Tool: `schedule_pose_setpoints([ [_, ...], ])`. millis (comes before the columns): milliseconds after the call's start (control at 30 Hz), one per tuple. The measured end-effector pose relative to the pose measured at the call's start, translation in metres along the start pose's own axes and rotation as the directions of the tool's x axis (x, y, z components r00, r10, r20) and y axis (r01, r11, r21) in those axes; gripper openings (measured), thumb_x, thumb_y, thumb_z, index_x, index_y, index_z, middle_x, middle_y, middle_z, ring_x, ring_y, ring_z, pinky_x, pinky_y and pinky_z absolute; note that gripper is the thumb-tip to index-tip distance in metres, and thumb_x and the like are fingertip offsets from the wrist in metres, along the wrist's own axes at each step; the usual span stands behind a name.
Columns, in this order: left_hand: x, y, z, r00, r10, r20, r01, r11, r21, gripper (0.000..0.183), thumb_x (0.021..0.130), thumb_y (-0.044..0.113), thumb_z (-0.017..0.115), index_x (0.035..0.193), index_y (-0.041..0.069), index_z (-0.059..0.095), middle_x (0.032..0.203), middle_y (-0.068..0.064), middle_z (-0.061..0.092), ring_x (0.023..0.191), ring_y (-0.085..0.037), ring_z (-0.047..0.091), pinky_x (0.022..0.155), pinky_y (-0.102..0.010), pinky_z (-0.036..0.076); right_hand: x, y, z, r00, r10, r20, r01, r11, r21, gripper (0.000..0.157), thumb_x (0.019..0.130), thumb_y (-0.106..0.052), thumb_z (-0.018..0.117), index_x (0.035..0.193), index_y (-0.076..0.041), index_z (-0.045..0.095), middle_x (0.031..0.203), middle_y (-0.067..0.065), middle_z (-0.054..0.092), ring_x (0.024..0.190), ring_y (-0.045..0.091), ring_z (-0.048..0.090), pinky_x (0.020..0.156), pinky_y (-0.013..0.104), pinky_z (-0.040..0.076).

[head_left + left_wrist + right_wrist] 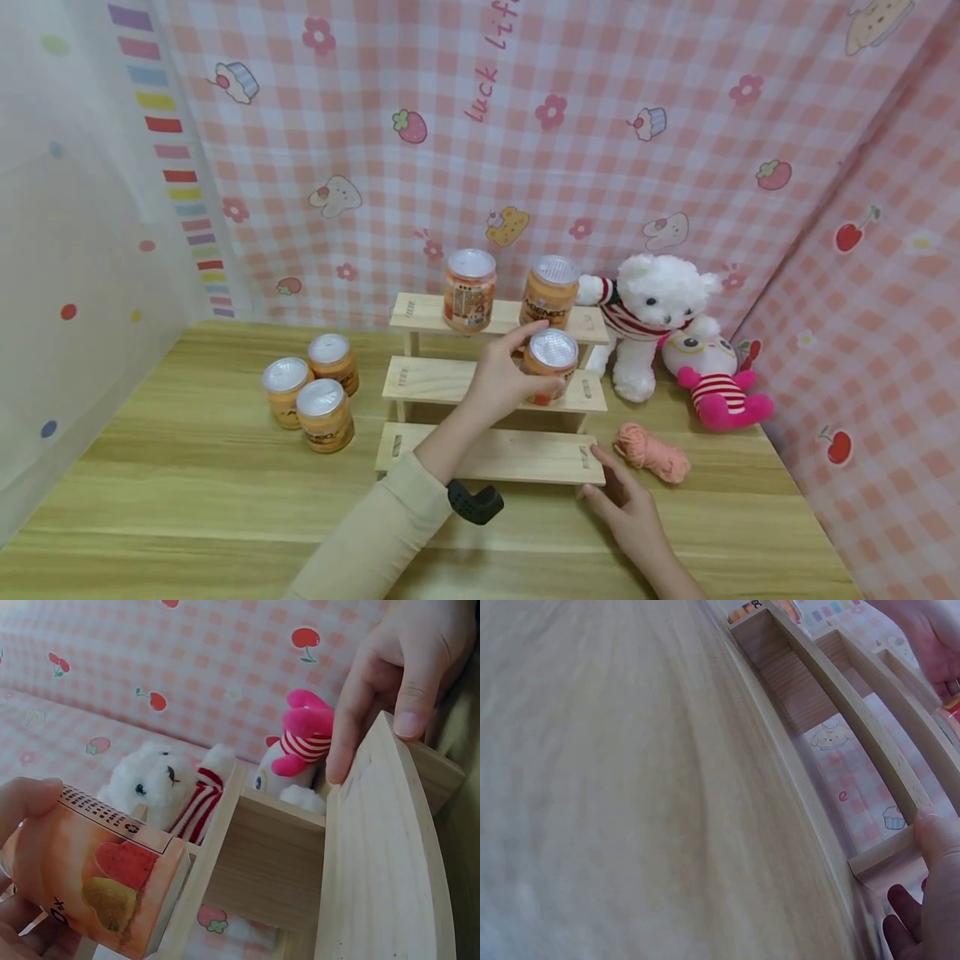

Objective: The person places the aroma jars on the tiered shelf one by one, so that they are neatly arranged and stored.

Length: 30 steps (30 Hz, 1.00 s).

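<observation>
My left hand grips an orange can with a clear lid at the right end of the middle step of a three-tier wooden stand. In the left wrist view the can shows a fruit picture, with fingers round its side. My right hand holds the right end of the lowest step, thumb at its front edge, as the right wrist view also shows. On the top step stand two more such cans, one toward the middle and one at the right, partly hidden behind the held can.
Three similar cans stand grouped on the wooden table, left of the stand. To its right are a white teddy bear, a pink striped doll and a skein of peach yarn. Checked cloth hangs behind.
</observation>
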<state>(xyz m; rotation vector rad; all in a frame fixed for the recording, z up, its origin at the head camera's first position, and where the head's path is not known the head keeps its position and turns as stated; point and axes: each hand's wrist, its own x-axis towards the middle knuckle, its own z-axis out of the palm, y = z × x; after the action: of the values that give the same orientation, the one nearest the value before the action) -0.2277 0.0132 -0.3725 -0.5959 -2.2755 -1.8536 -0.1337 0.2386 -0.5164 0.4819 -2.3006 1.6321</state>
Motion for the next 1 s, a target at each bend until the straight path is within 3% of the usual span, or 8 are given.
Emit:
schedule_pose_setpoints([
  [200, 0.0015, -0.0035, 0.0009, 1.000, -0.022, -0.002, 0.022, 1.000, 0.000, 0.075, 0.068, 0.014, 0.088, 0.135, 0.013, 0.055, 0.122, -0.006, 0.061, 0.099, -0.016, 0.059, 0.077, -0.028, 0.051, 0.0011, -0.0016, -0.0004, 1.000, -0.001, 0.001, 0.001, 1.000, 0.010, 0.053, 0.084, 0.006, 0.068, 0.134, 0.002, 0.051, 0.140, 0.024, 0.043, 0.124, 0.000, 0.041, 0.097, 0.016, 0.034],
  [567, 0.0008, -0.0057, -0.0001, 0.999, 0.007, 0.048, -0.009, 0.999, 0.044, 0.076, 0.073, 0.016, 0.086, 0.139, 0.013, 0.049, 0.130, -0.006, 0.055, 0.105, -0.018, 0.056, 0.083, -0.031, 0.049, 0.0010, -0.0067, -0.0006, 1.000, 0.018, -0.004, -0.018, 0.999, -0.028, 0.053, 0.083, 0.008, 0.068, 0.133, 0.005, 0.051, 0.138, 0.027, 0.045, 0.122, -0.002, 0.040, 0.096, 0.015, 0.034],
  [1000, -0.0048, -0.0083, 0.0006, 1.000, 0.028, 0.006, -0.028, 1.000, -0.009, 0.080, 0.071, 0.017, 0.086, 0.141, 0.012, 0.047, 0.132, -0.007, 0.053, 0.114, -0.018, 0.052, 0.090, -0.028, 0.047, -0.0002, -0.0004, -0.0007, 1.000, 0.024, -0.011, -0.024, 1.000, -0.020, 0.054, 0.082, 0.005, 0.071, 0.133, 0.001, 0.053, 0.139, 0.025, 0.045, 0.123, -0.001, 0.041, 0.096, 0.016, 0.034],
])
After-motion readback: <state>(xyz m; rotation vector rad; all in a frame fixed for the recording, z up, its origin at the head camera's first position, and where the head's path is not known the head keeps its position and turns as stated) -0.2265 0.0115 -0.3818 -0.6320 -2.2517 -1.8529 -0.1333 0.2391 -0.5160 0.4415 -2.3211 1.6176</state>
